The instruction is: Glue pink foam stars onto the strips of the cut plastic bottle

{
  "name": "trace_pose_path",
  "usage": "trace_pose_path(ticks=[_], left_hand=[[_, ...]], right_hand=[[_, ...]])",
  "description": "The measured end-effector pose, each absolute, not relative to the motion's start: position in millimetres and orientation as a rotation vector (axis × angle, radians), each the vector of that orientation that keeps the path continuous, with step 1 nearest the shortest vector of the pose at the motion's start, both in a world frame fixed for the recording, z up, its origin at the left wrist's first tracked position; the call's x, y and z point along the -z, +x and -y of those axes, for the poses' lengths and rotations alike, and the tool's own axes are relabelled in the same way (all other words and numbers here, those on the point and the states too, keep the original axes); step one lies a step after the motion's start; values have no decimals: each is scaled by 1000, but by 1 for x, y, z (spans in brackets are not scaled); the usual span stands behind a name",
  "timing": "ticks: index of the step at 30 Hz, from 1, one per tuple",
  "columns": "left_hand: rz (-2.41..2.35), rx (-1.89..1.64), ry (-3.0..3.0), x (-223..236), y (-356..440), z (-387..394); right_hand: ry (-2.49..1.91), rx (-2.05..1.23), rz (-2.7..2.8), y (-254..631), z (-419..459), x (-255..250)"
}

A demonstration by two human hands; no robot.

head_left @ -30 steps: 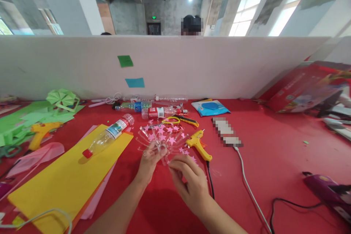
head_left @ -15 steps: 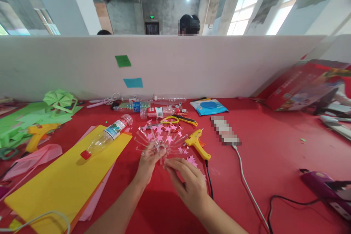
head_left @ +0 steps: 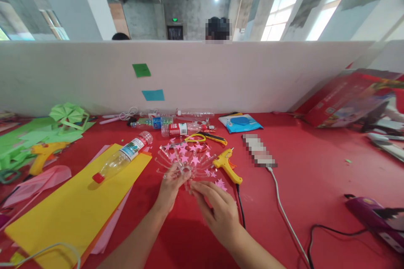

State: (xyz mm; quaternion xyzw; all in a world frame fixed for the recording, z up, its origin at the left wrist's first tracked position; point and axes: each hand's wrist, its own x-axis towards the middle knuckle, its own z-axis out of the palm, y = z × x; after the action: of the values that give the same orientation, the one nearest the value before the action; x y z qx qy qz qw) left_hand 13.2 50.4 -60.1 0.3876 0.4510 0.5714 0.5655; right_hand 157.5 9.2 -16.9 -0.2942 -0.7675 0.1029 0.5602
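Observation:
My left hand (head_left: 171,180) grips the ring-shaped neck of a cut plastic bottle (head_left: 185,170), whose clear strips spread outward like rays. Thumb and fingers of my right hand (head_left: 216,208) are pinched at the near end of one of these strips, just below the neck. Several pink paper stars (head_left: 195,160) show among the strips; I cannot tell which are stuck on and which lie on the table. More pink stars (head_left: 221,184) lie by my right hand. A yellow glue gun (head_left: 227,165) rests to the right, its nozzle pointing away.
A clear bottle (head_left: 123,157) lies on yellow paper (head_left: 72,210) at left. Behind my hands are another bottle (head_left: 179,129), yellow-handled scissors (head_left: 195,137), a cutter (head_left: 216,138) and a wipes pack (head_left: 240,123). A phone (head_left: 259,150) with a white cable and a purple power strip (head_left: 375,218) are at right.
My right fingers have shifted very slightly at the strip of the cut bottle. My left hand keeps its hold, and the objects on the table stay where they were.

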Motion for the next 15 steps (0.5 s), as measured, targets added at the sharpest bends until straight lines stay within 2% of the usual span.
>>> trace_pose_path(ticks=[15], left_hand=[[-1052, -1339, 893, 59, 15, -50]], right_hand=[[-613, -338, 1834, 157, -8, 17]])
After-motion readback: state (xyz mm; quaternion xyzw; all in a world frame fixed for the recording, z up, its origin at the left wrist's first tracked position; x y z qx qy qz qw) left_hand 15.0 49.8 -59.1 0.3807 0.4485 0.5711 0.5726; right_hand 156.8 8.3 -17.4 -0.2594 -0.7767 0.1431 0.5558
